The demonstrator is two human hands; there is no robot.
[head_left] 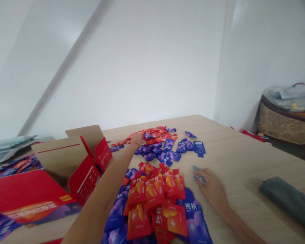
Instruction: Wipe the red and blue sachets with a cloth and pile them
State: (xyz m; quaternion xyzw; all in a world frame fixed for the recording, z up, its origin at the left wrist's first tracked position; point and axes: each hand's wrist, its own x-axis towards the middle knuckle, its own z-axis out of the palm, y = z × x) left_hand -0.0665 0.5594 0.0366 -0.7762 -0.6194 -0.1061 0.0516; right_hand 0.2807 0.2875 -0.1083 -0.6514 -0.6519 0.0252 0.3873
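Note:
My left hand reaches across the table to the far heap of red sachets. Its fingers are blurred and partly hidden, so whether it grips one cannot be told. Purple sachets lie just in front of that heap. On the right, my right hand rests low over the table, its fingers closed on a small grey crumpled piece. Between my forearms is a nearer stack of red sachets lying over larger-looking purple sachets.
Open red cardboard boxes with raised flaps stand at the left. More sachets lie behind them. A dark grey folded cloth or pouch is on the table at right. Beyond its right edge stands a patterned upholstered seat.

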